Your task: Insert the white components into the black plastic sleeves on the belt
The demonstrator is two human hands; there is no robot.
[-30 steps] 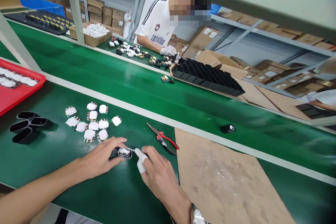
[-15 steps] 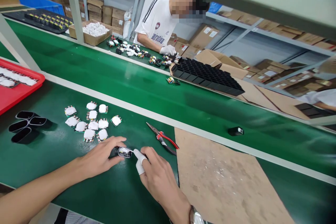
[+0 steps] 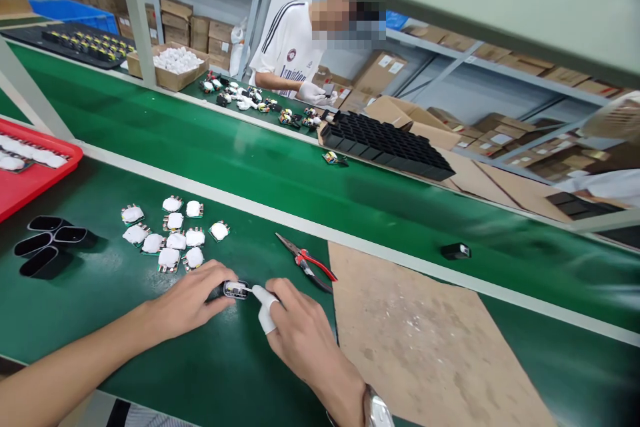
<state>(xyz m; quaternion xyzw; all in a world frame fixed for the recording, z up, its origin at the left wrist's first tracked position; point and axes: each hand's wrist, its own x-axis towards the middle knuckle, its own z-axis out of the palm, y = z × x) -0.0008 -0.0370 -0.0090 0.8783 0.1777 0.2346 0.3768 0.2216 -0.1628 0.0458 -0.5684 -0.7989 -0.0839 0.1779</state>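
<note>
– Between the thumb and fingers of the left hand (image 3: 193, 297), what is sitting?
– One black casing (image 3: 235, 294), its open end facing the right hand (image 3: 295, 323), a white-topped insert (image 3: 234, 286) showing inside. Left fingers: spreading only to its width, gripping its sides.
– Right fingers?
– Pinching together, holding a thin pale implement (image 3: 249, 289), partly hidden, its tip meeting the casing's mouth.
– Handling?
– Probably light, stiff, slightly slippery; the insert seeming the fragile part. Best hold: outer walls, fingertips clear of the rim.
– Beyond the fingers?
– White-topped circuit boards (image 3: 175, 241), lying past the left fingertips; pliers (image 3: 299, 257), resting beyond the right.
– Differing from the earlier frame?
– Both hands are keeping their places. Well past the right fingers, one dark housing (image 3: 456, 251) and one loose board (image 3: 331, 158) are standing farther right along the green belt (image 3: 225, 147).
</note>
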